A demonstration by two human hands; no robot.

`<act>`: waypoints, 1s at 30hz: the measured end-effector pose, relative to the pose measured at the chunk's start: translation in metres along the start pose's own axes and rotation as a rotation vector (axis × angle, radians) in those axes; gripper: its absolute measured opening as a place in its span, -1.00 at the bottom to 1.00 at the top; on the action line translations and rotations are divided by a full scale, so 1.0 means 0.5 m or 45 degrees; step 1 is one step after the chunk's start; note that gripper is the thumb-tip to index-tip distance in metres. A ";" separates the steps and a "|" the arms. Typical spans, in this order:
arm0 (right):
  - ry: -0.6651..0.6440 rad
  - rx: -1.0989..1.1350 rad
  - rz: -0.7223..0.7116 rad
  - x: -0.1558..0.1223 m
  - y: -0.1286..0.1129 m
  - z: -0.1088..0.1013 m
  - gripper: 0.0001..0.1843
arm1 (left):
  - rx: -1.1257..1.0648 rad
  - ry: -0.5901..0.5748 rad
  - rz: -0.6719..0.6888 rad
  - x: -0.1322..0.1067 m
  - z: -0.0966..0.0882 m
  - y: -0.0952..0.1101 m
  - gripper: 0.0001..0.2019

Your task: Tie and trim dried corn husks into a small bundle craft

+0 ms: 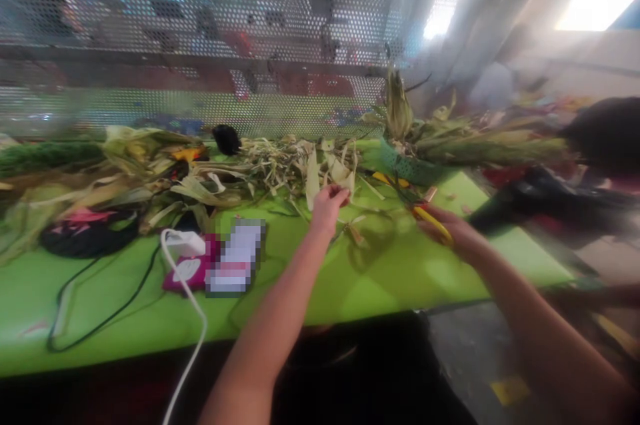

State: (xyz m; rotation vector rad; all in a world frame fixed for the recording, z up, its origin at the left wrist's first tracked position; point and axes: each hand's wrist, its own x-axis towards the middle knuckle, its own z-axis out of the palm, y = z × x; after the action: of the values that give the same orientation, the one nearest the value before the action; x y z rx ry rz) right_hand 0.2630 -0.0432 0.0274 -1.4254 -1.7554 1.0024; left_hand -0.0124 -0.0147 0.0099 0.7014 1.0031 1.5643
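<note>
My left hand (330, 203) is closed in a pinch on a pale corn husk (342, 175), held up above the green table (295, 245). Cream-coloured husk stands up past the fingertips; whether it is one strip or two I cannot tell. In my right hand (457, 231), to the right and apart from the left, is a pair of scissors (434, 223) with yellow handles. Its dark blades point away and to the left, and their edges are blurred. Short husk scraps (354, 230) lie on the table just below my left hand.
Dry husks (215, 188) are heaped along the back, before a perforated metal screen (280, 105). A green basket (407, 165) of leaves stands back right, near a person's dark sleeve (530, 201). At left lie a phone (235, 258), white charger (187, 243) and cables.
</note>
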 end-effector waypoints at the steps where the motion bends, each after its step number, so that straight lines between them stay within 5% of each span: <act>1: -0.058 0.082 0.057 -0.003 -0.011 0.008 -0.47 | -0.003 -0.004 0.000 -0.001 0.000 0.000 -0.76; 4: -0.148 0.163 0.073 -0.003 -0.038 0.036 -0.46 | -0.007 -0.019 0.009 -0.002 0.000 0.001 -0.78; 14: -0.353 -0.224 -0.233 0.017 -0.065 0.075 -0.50 | -0.029 -0.025 -0.031 -0.004 0.004 0.001 -0.77; 30: -0.302 -0.051 -0.245 0.038 -0.086 0.124 -0.58 | -0.015 -0.105 -0.067 -0.011 0.010 -0.007 -0.74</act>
State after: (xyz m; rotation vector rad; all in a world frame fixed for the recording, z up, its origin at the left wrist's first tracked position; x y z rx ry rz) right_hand 0.1857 -0.0390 0.0346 -1.1723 -2.0505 1.0714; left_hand -0.0051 -0.0187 0.0096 0.7204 0.9436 1.4823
